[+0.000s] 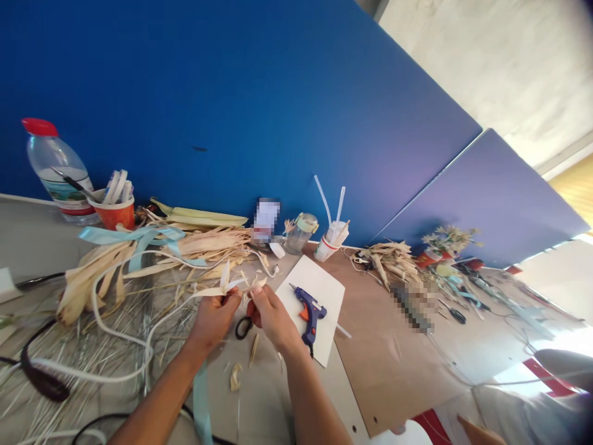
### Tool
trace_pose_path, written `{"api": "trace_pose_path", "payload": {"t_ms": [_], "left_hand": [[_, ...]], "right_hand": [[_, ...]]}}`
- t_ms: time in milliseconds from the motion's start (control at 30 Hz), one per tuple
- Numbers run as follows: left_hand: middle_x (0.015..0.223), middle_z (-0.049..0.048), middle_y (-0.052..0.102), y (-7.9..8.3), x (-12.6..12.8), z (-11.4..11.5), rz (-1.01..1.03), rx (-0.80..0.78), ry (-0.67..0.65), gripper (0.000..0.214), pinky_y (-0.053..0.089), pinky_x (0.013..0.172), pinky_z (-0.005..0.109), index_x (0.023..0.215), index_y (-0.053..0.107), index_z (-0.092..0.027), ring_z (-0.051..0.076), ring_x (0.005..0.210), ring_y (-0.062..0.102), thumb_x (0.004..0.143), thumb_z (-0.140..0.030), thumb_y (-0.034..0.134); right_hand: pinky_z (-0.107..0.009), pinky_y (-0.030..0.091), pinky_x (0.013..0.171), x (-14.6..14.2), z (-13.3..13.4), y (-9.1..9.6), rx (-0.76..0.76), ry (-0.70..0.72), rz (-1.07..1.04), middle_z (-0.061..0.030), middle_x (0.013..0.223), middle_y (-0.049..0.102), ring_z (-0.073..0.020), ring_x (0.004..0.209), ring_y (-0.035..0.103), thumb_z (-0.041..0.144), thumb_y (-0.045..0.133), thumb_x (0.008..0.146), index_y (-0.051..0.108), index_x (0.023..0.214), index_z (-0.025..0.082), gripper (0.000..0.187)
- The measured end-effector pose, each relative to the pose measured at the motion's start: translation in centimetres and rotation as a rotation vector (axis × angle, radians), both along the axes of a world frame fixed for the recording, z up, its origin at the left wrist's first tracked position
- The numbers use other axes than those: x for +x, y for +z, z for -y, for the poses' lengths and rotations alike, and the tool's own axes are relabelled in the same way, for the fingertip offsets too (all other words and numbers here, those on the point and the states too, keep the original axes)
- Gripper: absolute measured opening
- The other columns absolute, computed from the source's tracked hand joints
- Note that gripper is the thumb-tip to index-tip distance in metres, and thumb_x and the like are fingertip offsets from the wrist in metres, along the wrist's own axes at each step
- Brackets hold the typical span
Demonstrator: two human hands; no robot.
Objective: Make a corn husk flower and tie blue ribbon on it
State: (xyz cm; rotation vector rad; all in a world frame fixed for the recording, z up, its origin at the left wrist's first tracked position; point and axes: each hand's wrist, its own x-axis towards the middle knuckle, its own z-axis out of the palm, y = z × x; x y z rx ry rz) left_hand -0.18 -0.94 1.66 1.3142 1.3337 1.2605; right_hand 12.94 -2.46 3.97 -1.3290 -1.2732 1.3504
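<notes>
My left hand [214,320] is closed on a pale corn husk strip [208,292], whose pointed pieces stick up and out past the fingers. Close beside it, my right hand [273,316] pinches a small corn husk piece [254,285] between thumb and fingers. The fingertips hide where the husks are gripped. Just below them lies a black scissors handle [243,328]. To the right, a blue glue gun [314,316] with an orange trigger rests on a white sheet [330,289].
A husk bundle [199,244] with a light blue ribbon [151,238] lies at the back left, near a bottle [60,173] and red cup [115,215]. White cable [148,352] loops across thin wires. A jar [301,235] and straw cup [330,244] stand behind. Another person's hand [479,431] shows lower right.
</notes>
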Motion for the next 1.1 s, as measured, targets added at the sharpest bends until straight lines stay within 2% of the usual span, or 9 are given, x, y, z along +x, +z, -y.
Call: {"api": "trace_pose_path", "payload": {"t_ms": [133, 267, 333, 433, 567, 667, 900, 1100], "left_hand": [[0.057, -0.0009, 0.053, -0.1, 0.2, 0.0, 0.006, 0.001, 0.0, 0.023, 0.043, 0.062, 0.025, 0.059, 0.053, -0.019, 0.016, 0.061, 0.05, 0.071, -0.038, 0.052], [0.053, -0.002, 0.05, 0.1, 0.2, 0.2, 0.004, 0.0, -0.018, 0.023, 0.042, 0.059, 0.025, 0.055, 0.05, -0.02, 0.015, 0.058, 0.048, 0.071, -0.037, 0.051], [0.054, -0.0022, 0.049, 0.3, 0.1, 0.3, 0.022, 0.021, -0.054, 0.022, 0.043, 0.06, 0.025, 0.055, 0.049, -0.02, 0.014, 0.058, 0.048, 0.071, -0.035, 0.051], [0.059, -0.001, 0.054, 1.0, 0.0, 0.5, 0.072, 0.05, -0.118, 0.017, 0.045, 0.064, 0.026, 0.059, 0.052, -0.02, 0.015, 0.062, 0.051, 0.069, -0.034, 0.052], [0.059, 0.0003, 0.057, 1.9, -0.1, 0.8, 0.104, 0.021, -0.163, 0.019, 0.047, 0.062, 0.027, 0.061, 0.055, -0.019, 0.016, 0.06, 0.053, 0.068, -0.036, 0.052], [0.059, 0.0004, 0.057, 2.1, -0.2, 0.9, 0.106, 0.03, -0.186, 0.02, 0.046, 0.062, 0.028, 0.06, 0.056, -0.018, 0.016, 0.06, 0.053, 0.068, -0.036, 0.052], [0.057, -0.0012, 0.051, 1.4, -0.2, 0.6, 0.113, 0.081, -0.19, 0.019, 0.042, 0.059, 0.026, 0.059, 0.053, -0.018, 0.014, 0.058, 0.046, 0.071, -0.032, 0.053], [0.056, -0.0019, 0.049, 1.5, -0.2, 0.5, 0.15, 0.088, -0.173, 0.017, 0.04, 0.057, 0.025, 0.059, 0.053, -0.018, 0.013, 0.057, 0.044, 0.067, -0.033, 0.055]], "right_hand": [[-0.022, 0.03, 0.047, -0.4, -0.2, -0.4, 0.059, -0.073, 0.11, 0.0024, 0.056, 0.05, -0.0098, 0.049, 0.041, 0.054, 0.04, 0.087, 0.051, 0.07, 0.019, 0.04], [-0.023, 0.028, 0.045, -0.3, -0.4, -0.1, 0.031, -0.081, 0.177, 0.0025, 0.047, 0.048, -0.0092, 0.043, 0.038, 0.051, 0.038, 0.088, 0.051, 0.06, 0.018, 0.046], [-0.022, 0.022, 0.041, -0.2, -0.4, 0.2, -0.068, -0.041, 0.105, 0.0034, 0.039, 0.043, -0.0079, 0.036, 0.032, 0.05, 0.036, 0.089, 0.049, 0.053, 0.018, 0.05], [-0.021, 0.014, 0.037, 0.2, -0.4, 0.8, -0.285, 0.076, -0.136, 0.0062, 0.031, 0.032, -0.0062, 0.03, 0.021, 0.046, 0.035, 0.09, 0.044, 0.048, 0.019, 0.051], [-0.017, 0.013, 0.035, 0.5, -0.4, 1.4, -0.456, 0.178, -0.335, 0.008, 0.031, 0.03, -0.0047, 0.031, 0.016, 0.042, 0.038, 0.09, 0.04, 0.05, 0.019, 0.046], [-0.016, 0.012, 0.033, 0.8, -0.5, 1.5, -0.513, 0.218, -0.406, 0.0073, 0.031, 0.03, -0.0047, 0.03, 0.014, 0.038, 0.032, 0.093, 0.038, 0.05, 0.019, 0.048], [-0.017, 0.013, 0.032, 1.2, -0.8, 1.1, -0.532, 0.244, -0.521, 0.0068, 0.031, 0.032, -0.0046, 0.027, 0.014, 0.05, 0.026, 0.094, 0.039, 0.051, 0.019, 0.055], [-0.016, 0.014, 0.033, 1.7, -0.8, 1.3, -0.514, 0.187, -0.495, 0.0076, 0.032, 0.032, -0.004, 0.028, 0.016, 0.054, 0.038, 0.09, 0.04, 0.051, 0.018, 0.053]]}}
